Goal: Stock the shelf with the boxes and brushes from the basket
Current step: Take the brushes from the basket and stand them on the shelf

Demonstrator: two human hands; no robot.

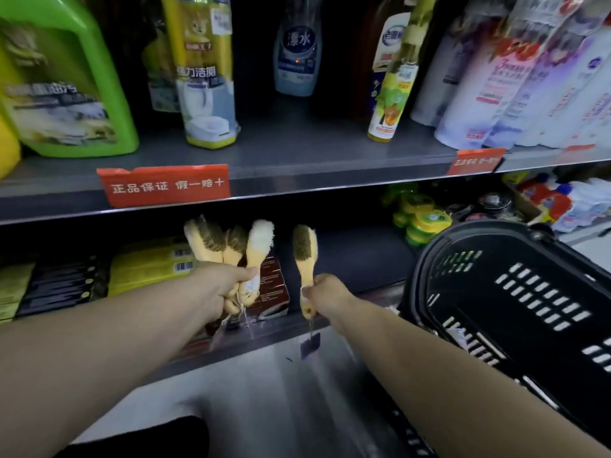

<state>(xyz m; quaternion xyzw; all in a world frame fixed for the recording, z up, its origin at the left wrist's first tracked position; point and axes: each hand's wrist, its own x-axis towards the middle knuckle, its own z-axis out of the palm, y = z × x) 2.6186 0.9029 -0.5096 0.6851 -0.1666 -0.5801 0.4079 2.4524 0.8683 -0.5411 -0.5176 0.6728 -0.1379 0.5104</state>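
Left hand (218, 289) is clenched round three brushes (231, 246): pale wooden handles, bristle heads up, two dark and one white, string tags dangling below the fist. Right hand (330, 292) pinches a single brush (305, 252) by its handle, dark bristles on top, a purple tag (310, 346) hanging beneath. Both sit at the lower shelf (271, 337) lip. Just beyond the left hand, yellow boxes (148, 266) and a red-brown box (276, 292) crowd the shelf. Right of the right hand, the black basket (479, 309) tips over.
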